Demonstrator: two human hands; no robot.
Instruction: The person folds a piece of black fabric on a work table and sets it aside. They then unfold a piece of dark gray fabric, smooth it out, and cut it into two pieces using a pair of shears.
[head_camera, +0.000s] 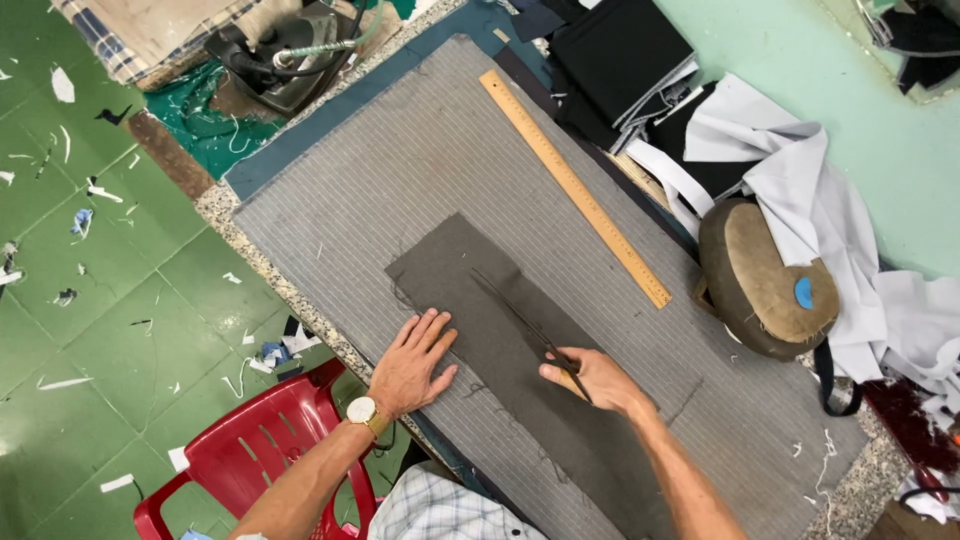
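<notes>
A grey striped work table (420, 150) carries one dark grey cloth piece (480, 310) near its front edge, one wooden ruler (573, 186), and one tailor's ham (765, 280). The left hand (415, 362) lies flat, fingers spread, on the cloth; the right hand (598, 381) is closed around long scissors (520, 318).

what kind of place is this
Most likely a tailoring workshop. A long wooden ruler lies on the grey striped padded table, a dark electric iron sits at its far end, and the right hand runs a thin tool along a dark grey fabric piece.
</notes>
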